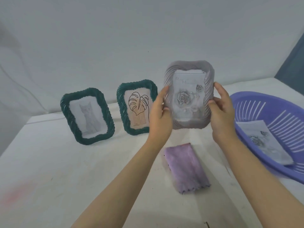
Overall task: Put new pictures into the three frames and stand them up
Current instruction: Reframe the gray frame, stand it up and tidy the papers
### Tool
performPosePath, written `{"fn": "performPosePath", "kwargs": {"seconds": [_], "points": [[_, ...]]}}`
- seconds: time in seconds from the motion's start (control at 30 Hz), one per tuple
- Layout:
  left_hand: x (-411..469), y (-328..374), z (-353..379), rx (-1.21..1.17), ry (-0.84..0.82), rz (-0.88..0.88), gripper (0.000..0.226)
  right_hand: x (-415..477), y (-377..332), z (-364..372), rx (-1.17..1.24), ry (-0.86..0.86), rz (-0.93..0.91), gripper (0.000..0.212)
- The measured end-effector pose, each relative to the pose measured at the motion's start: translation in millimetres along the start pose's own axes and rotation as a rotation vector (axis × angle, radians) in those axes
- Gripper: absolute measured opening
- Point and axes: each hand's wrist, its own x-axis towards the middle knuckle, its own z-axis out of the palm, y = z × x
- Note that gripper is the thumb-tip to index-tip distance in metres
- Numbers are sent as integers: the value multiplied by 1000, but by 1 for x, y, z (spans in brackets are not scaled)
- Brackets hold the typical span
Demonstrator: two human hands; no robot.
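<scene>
Two frames standing: the cat frame [87, 116] and the leaf frame [137, 111], both green, stand upright at middle left on the table [49, 162].
Grey frame [189, 94]: held in the air right of centre, upright, rose print facing the camera, above the purple cloth [185, 167].
Left hand [160, 116]: grips the left rim, thumb in front.
Right hand [221, 111]: grips the right rim likewise.
Handling: probably light and stiff; the ribbed rim gives grip, the front pane likely smudges, so hold it by the sides.
Rear prop: hidden.
Basket [279, 112]: right edge, holds a loose print [264, 142].

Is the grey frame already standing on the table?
No, the left hand and right hand hold the grey frame above the table.
</scene>
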Motion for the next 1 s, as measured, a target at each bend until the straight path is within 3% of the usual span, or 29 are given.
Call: {"fn": "performPosePath", "kwargs": {"seconds": [0.3, 0.5, 0.63, 0.73, 0.8, 0.87, 1.0], "points": [[-75, 24, -97, -191, -140, -164, 56, -86, -17, -14, 175, -414, 192, 51], [-121, 2, -131, -106, -73, -325, 58, -130, 4, -2, 150, -477, 280, 52], [-135, -4, -138, 172, -1, -267, 61, -143, 4, 8, 102, -441, 221, 59], [-140, 3, -137, 387, 59, -96, 54, -152, -6, 15, 154, -432, 223, 63], [-143, 13, -130, 438, 33, 39, 44, -158, -10, 22, 180, -440, 233, 67], [-146, 24, -119, 479, -51, 64, 40, -164, -12, 28, 152, -445, 213, 68], [-148, 32, -101, 536, -92, 5, 53, -175, -22, 37, 224, -546, 275, 46]]}}
